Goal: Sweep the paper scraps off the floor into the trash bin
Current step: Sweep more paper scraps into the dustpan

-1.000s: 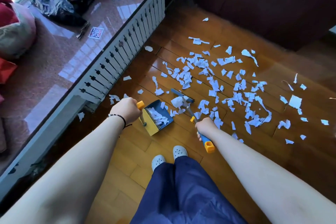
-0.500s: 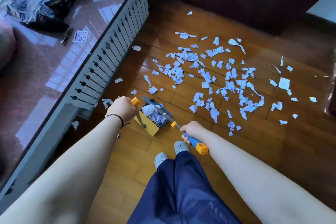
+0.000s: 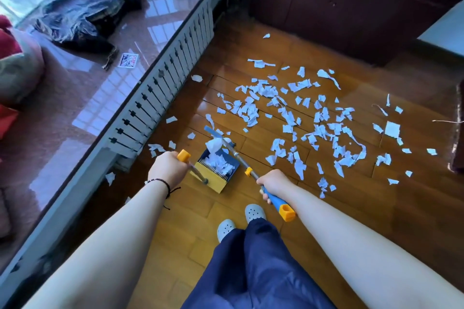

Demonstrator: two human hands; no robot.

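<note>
On the wooden floor (image 3: 313, 208), head view, only one view given. Left hand (image 3: 167, 169) is clenched round the orange-capped dustpan handle (image 3: 190, 165), holding the blue-and-yellow dustpan (image 3: 217, 170) tipped toward the scraps. Right hand (image 3: 273, 183) grips the broom handle (image 3: 277, 202) at its blue sleeve; the broom head (image 3: 213, 132) sits at the pan mouth with a wad of paper against it. Some scraps already lie in the pan. Most paper scraps (image 3: 301, 120) are spread over the floor ahead and to the right, well apart from the pan; a few strays lie by the radiator grille (image 3: 165, 98) on the left.

Trash bin not in view, so I cannot tell where the load goes.

Risks, as judgement:
- the wad at the lip looks bulky and light; a fast push could flick it over the pan's side or back wall.
- pan looks small for this spread; overfilling would spill scraps on the carry.
- the pan lip may not sit flat on the plank seams; thin pieces could slide under it.
- scraps near the grille could get pushed under it by a loose sweep.
- the person's shoes (image 3: 241, 221) stand just behind the pan; a step forward could kick it.
- long thin strips may curl round the bristles and drag back out.
</note>
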